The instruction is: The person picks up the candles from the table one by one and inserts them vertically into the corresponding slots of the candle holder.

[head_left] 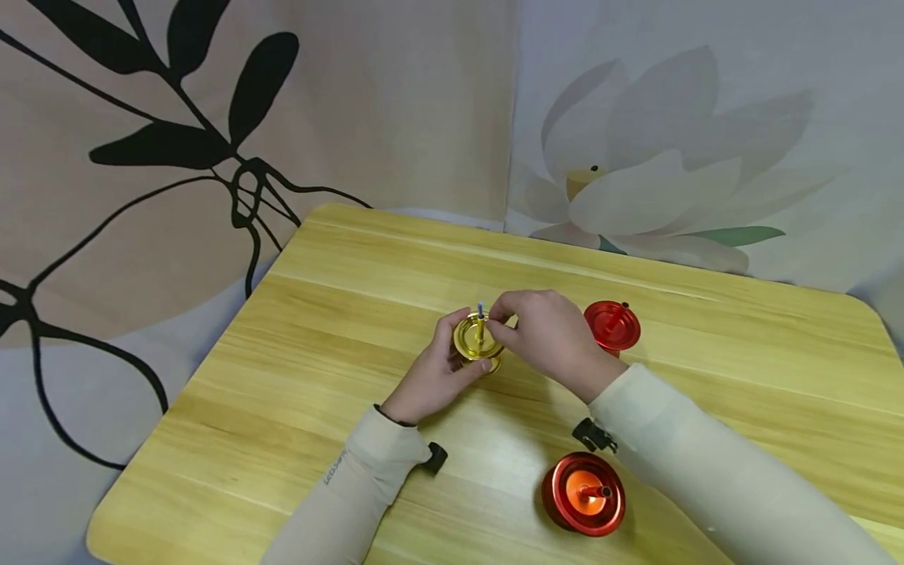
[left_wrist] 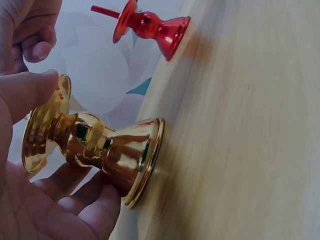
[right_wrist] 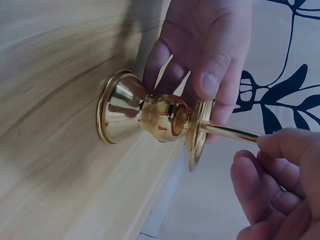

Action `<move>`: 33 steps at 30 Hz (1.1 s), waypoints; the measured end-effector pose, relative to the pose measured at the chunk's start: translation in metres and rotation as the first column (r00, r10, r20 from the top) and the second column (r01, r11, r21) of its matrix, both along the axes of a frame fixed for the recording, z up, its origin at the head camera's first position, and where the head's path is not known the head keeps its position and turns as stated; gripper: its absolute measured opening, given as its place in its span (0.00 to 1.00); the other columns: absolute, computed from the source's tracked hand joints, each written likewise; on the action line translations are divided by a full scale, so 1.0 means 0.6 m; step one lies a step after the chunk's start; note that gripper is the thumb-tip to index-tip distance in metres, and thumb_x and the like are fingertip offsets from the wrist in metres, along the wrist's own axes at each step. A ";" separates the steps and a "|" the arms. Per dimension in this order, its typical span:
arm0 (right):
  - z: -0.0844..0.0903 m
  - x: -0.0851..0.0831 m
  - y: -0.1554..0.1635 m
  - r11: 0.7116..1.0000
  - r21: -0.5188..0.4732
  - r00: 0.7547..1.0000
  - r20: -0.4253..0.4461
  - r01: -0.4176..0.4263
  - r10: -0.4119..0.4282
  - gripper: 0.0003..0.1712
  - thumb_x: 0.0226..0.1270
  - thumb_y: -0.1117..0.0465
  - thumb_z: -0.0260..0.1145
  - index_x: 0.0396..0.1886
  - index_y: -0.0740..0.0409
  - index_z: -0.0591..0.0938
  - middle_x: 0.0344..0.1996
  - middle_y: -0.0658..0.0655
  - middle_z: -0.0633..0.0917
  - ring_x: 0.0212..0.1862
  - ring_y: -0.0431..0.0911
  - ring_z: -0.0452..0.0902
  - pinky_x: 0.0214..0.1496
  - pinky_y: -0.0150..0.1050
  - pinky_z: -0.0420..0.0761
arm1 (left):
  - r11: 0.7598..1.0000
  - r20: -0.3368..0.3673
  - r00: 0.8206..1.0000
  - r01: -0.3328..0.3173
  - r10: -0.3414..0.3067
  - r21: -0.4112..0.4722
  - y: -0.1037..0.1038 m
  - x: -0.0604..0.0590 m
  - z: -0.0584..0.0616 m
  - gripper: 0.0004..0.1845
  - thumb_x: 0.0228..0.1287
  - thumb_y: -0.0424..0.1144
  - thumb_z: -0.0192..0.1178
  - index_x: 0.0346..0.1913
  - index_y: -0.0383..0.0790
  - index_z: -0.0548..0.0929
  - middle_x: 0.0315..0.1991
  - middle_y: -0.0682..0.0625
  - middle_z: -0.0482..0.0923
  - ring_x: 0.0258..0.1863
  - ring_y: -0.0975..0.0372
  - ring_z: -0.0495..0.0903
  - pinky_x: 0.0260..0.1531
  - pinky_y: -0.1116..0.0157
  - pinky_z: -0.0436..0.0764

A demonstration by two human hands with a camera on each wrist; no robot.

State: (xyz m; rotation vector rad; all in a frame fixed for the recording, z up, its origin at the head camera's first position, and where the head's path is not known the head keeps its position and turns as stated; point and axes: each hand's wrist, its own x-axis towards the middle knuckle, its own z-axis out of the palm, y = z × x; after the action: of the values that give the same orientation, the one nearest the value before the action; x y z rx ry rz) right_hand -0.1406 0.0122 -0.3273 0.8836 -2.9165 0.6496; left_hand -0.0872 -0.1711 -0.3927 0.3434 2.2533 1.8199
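Gold, with a bright finish, was the stand [right_wrist: 160, 120] under inspection, at the middle of the wooden table [head_left: 339, 267]; my left hand [head_left: 441, 373] was curled round it, thumb at the dish [right_wrist: 196, 145]; my right hand [head_left: 554, 337] held the outer end of the tube [right_wrist: 227, 131] in a narrow pinch; whether the flared base [right_wrist: 120, 110] touched the table, I could not tell. The tube stood at the dish's centre, so I judged the piece whole or nearly so; outstanding were proof of a firm seat, which no view gave, and release by both hands. The red stand [head_left: 606, 326], just beyond my right wrist, and the red-and-orange stand [head_left: 577, 493], nearer my body, each showed a central tube; both appeared complete and were untouched.
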 end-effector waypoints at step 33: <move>-0.002 0.020 0.063 0.997 -0.073 0.999 0.012 0.035 -0.034 0.04 0.66 0.59 0.69 0.33 0.51 0.89 0.31 0.47 0.89 0.27 0.39 0.80 0.29 0.39 0.80 | 0.973 -0.048 0.983 -0.181 0.176 -0.142 -0.006 0.018 -0.050 0.51 0.66 0.42 0.69 0.80 0.38 0.45 0.77 0.41 0.56 0.75 0.54 0.59 0.71 0.57 0.62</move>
State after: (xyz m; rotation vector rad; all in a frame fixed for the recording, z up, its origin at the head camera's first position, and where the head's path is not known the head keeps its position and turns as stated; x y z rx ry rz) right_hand -0.1287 0.0503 -0.3284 0.8225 -2.8895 0.7559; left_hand -0.0763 -0.1748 -0.4229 0.1524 2.4964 1.7282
